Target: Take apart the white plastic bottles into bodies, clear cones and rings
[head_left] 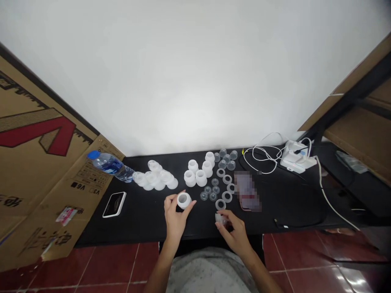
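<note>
My left hand (174, 217) is closed around a small round white jar (184, 201) with its open mouth facing up, near the middle of the black table. Between the fingers of my right hand (236, 232) is a translucent ring-like part with a clear piece (220, 219), partly hidden by the fingers. Beyond my hands several white jars (200, 178) stand open-mouthed. To their right lie several clear domes (231, 165), small clear discs (213, 197) and translucent rings (227, 197). Left of them is a cluster of white jars with clear tops (159, 181).
A water bottle with a blue cap (111, 165) leans by a cardboard box (39, 183) at the left, behind a white phone (114, 204). A blurred-out flat object (247, 191) lies right of the rings. Farther right are a power strip (296, 156) and cables (269, 152).
</note>
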A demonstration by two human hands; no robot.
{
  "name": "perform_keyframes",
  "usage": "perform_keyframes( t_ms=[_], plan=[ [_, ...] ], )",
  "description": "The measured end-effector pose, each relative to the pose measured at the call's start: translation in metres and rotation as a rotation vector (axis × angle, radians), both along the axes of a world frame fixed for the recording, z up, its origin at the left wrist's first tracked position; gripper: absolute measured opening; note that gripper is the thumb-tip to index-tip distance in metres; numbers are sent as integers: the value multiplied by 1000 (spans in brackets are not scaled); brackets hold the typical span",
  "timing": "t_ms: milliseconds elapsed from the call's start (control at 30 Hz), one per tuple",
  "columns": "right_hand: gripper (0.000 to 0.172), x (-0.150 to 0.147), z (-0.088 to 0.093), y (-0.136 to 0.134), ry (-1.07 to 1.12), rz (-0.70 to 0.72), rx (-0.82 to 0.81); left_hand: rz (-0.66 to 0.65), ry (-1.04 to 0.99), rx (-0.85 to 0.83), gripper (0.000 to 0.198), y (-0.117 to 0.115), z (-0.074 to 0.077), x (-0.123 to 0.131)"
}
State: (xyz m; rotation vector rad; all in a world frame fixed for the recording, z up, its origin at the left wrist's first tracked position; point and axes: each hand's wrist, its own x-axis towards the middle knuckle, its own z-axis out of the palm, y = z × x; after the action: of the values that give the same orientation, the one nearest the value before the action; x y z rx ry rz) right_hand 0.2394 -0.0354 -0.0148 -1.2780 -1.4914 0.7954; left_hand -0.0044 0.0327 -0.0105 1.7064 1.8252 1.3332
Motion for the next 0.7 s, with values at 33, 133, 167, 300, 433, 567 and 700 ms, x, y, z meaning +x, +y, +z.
perform_keyframes(
  t_ms=[33,133,167,300,433,567,700],
  plan=[
    [27,0,1,0,-42,30,14,17,30,-1,56,3,-2,1],
    [25,3,2,2,-101,78,22,63,54,-23,61,10,-4,4],
    [25,4,1,3,-107,81,26,88,40,-33,65,12,-3,6],
    [25,4,-1,4,-113,82,65,107,-39,-94,58,23,4,11],
    [24,2,-4,4,-110,87,72,69,-74,-106,48,37,11,16],
    [31,-1,-10,3,-95,78,72,49,-113,-98,55,50,13,19],
    [36,-1,-17,3,-122,62,69,50,-168,-112,77,40,9,14]
  ],
)
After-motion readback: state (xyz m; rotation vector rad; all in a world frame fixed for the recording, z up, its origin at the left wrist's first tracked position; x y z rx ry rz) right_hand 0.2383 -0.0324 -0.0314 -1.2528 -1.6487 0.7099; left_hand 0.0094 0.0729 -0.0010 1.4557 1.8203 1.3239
